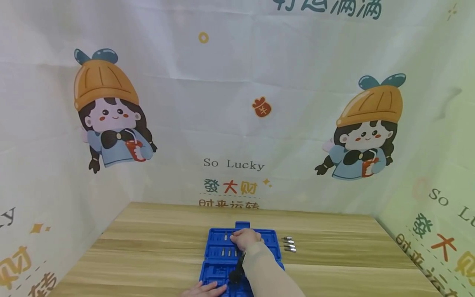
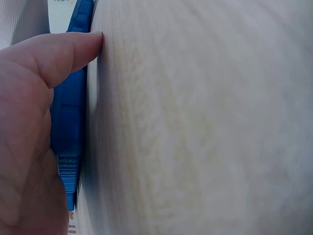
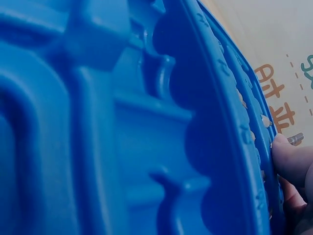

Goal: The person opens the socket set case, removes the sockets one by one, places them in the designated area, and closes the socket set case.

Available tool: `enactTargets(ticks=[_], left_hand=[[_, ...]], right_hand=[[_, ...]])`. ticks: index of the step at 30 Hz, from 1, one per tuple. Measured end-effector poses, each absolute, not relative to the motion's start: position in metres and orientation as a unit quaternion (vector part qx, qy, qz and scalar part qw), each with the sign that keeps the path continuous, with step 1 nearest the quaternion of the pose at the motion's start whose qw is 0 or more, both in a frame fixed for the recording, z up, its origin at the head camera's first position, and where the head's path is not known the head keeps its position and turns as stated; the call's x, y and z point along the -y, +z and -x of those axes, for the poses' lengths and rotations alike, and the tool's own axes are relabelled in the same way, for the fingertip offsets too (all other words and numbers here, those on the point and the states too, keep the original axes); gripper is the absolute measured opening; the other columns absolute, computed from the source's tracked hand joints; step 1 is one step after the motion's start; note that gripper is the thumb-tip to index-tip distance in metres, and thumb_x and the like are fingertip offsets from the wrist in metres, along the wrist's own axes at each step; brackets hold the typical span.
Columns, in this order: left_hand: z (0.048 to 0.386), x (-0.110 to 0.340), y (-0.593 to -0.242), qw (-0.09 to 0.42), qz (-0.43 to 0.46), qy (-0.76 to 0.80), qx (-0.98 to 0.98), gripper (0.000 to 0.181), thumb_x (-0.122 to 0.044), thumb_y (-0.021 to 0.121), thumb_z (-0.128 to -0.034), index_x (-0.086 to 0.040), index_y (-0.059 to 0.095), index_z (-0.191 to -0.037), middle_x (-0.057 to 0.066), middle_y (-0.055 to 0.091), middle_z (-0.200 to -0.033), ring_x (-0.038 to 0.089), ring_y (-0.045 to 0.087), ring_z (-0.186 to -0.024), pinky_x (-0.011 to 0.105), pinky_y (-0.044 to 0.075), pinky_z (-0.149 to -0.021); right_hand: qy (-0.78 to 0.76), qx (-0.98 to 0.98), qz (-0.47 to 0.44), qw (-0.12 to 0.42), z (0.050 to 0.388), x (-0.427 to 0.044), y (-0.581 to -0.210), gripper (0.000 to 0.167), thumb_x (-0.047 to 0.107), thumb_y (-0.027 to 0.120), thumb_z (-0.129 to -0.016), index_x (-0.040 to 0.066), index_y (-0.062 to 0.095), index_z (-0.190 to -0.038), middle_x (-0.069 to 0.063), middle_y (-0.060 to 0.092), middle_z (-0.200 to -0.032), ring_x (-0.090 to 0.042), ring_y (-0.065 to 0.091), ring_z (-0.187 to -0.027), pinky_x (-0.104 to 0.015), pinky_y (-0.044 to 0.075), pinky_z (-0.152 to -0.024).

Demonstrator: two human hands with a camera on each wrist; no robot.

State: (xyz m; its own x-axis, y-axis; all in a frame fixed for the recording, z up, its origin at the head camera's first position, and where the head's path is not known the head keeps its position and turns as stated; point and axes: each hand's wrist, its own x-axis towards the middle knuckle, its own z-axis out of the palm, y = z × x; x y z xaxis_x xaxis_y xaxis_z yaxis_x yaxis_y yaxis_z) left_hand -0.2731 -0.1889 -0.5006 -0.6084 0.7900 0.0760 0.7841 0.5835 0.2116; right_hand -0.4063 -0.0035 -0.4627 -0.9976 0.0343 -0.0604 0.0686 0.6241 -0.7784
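A blue plastic case (image 1: 243,261) lies unfolded on the table, with molded slots and several metal bit sockets (image 1: 229,252) in its far half. My right hand (image 1: 246,239) reaches over that far half. In the right wrist view its thumb (image 3: 291,154) and a finger pinch a small metal bit socket (image 3: 296,139) near the case's rim; the fingers hide most of it. My left hand (image 1: 207,289) rests on the near left edge of the case with its fingers extended. The left wrist view shows its thumb (image 2: 73,51) against the case's blue side (image 2: 71,115).
Several bit sockets (image 1: 290,244) lie in a row on the wooden table (image 1: 334,255), right of the case. A black wrist camera (image 1: 235,275) hangs under the right forearm over the case's near half. A printed cloth backdrop (image 1: 233,136) surrounds the table behind and at the sides.
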Motion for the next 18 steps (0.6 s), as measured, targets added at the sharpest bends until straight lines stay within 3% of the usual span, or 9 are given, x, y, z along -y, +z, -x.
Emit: enactTargets(ticks=[6, 18], left_hand=[[0.2713, 0.1863, -0.4946, 0.045, -0.412, 0.135, -0.900, 0.057, -0.048, 0.044, -0.0986, -0.016, 0.045, -0.146, -0.006, 0.043, -0.148, 0.017, 0.041, -0.135, 0.049, 0.043, -0.099], [0.2686, 0.1892, -0.4981, 0.018, -0.427, 0.134, -0.894, 0.058, -0.052, 0.040, -0.0995, -0.019, 0.043, -0.147, -0.007, 0.042, -0.149, 0.017, 0.040, -0.136, 0.048, 0.044, -0.098]], right_hand=[[-0.433, -0.901, -0.020, 0.023, 0.4007, 0.0022, -0.4564, 0.014, 0.027, 0.072, -0.087, 0.021, 0.076, -0.099, -0.021, 0.053, -0.122, -0.053, 0.031, -0.127, -0.067, 0.024, -0.101], [-0.436, -0.899, -0.029, 0.017, 0.4043, 0.0031, -0.4603, 0.013, 0.029, 0.071, -0.088, 0.023, 0.076, -0.099, -0.017, 0.056, -0.119, -0.049, 0.034, -0.124, -0.066, 0.025, -0.100]])
